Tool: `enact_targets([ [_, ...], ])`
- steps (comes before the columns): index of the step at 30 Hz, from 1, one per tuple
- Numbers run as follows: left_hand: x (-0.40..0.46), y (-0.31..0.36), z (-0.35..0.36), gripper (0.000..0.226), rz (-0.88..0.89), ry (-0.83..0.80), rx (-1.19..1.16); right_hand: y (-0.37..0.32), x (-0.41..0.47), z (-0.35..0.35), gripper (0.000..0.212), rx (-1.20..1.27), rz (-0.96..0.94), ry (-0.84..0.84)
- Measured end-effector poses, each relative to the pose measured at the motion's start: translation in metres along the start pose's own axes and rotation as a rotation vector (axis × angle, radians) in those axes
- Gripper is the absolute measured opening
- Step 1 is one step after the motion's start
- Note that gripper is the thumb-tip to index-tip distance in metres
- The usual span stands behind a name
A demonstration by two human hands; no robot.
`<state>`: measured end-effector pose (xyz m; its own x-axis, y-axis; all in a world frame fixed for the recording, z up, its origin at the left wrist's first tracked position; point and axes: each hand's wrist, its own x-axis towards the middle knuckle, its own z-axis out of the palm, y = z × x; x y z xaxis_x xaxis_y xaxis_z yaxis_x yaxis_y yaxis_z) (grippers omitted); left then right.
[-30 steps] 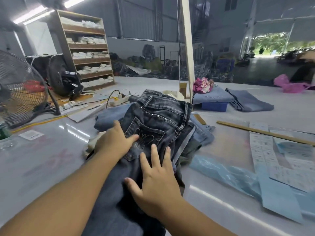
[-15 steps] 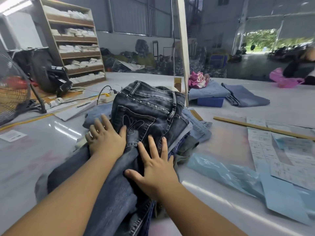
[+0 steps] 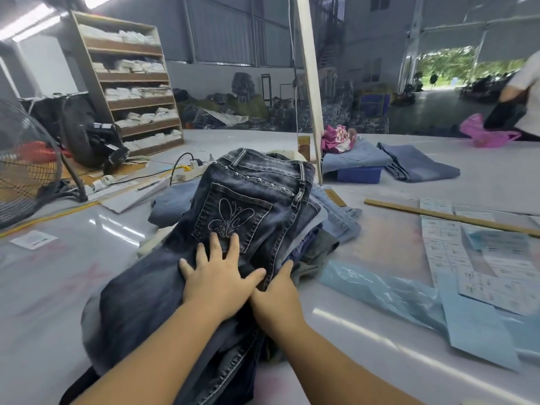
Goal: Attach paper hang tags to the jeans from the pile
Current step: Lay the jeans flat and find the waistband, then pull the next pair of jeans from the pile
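Dark grey jeans (image 3: 251,197) with an embroidered back pocket and a studded waistband lie on top of the pile of jeans (image 3: 336,220) in the middle of the table. My left hand (image 3: 217,277) presses flat on them just below the pocket, fingers spread. My right hand (image 3: 277,293) lies against the right side seam of the same jeans, its fingers straight and reaching forward along the edge, partly tucked beside the fabric. Sheets of printed paper tags (image 3: 482,258) lie on the table to the right.
A crumpled blue plastic bag (image 3: 380,290) and a wooden stick (image 3: 438,213) lie right of the pile. Folded jeans (image 3: 356,159) sit on a blue box behind a slanted post (image 3: 309,83). A fan (image 3: 23,165), a power strip (image 3: 193,171) and shelves (image 3: 131,83) stand at left. A person (image 3: 523,97) is at far right.
My left hand slid right and down to just below the pocket. My right hand moved off the top of the jeans to their right edge. The jeans lie flatter now.
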<state>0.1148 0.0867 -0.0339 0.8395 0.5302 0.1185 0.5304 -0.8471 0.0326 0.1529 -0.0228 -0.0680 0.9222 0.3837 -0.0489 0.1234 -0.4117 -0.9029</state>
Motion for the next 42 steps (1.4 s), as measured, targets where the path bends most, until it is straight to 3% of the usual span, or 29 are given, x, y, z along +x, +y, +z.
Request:
enact_targets([
  [6, 0.031, -0.012, -0.002, 0.080, 0.134, 0.061, 0.017, -0.012, 0.007, 0.008, 0.092, 0.026, -0.129, 0.107],
  [12, 0.035, -0.014, 0.011, 0.086, 0.213, 0.119, 0.120, -0.003, 0.011, 0.004, 0.097, -0.049, -0.058, -0.007],
  [16, 0.029, -0.014, 0.015, 0.084, 0.200, 0.095, 0.132, -0.006, 0.006, -0.003, 0.102, -0.232, 0.019, -0.079],
  [19, 0.020, -0.010, 0.015, 0.078, 0.154, 0.082, 0.134, -0.006, -0.006, -0.020, 0.099, -0.417, 0.052, -0.222],
  [23, -0.011, 0.003, 0.015, 0.071, 0.034, 0.016, 0.108, -0.003, -0.037, -0.058, 0.053, -0.726, 0.024, -0.381],
  [27, -0.059, 0.015, 0.006, 0.076, -0.010, -0.134, 0.147, 0.000, -0.083, -0.110, 0.047, -0.843, 0.048, -0.355],
  [31, -0.104, 0.053, -0.029, 0.080, -0.037, -0.311, -0.024, 0.003, -0.137, -0.167, 0.050, -0.874, 0.086, -0.285],
  [35, -0.150, 0.116, -0.059, 0.066, 0.194, -0.335, -0.123, 0.005, -0.192, -0.221, 0.052, -0.874, 0.118, -0.232],
  [40, -0.229, 0.208, -0.084, 0.048, 0.745, -0.483, -0.295, 0.015, -0.260, -0.288, 0.055, -0.928, 0.195, -0.254],
  [42, -0.257, 0.238, -0.085, 0.040, 0.855, -0.503, -0.359, 0.019, -0.288, -0.313, 0.059, -0.904, 0.223, -0.272],
])
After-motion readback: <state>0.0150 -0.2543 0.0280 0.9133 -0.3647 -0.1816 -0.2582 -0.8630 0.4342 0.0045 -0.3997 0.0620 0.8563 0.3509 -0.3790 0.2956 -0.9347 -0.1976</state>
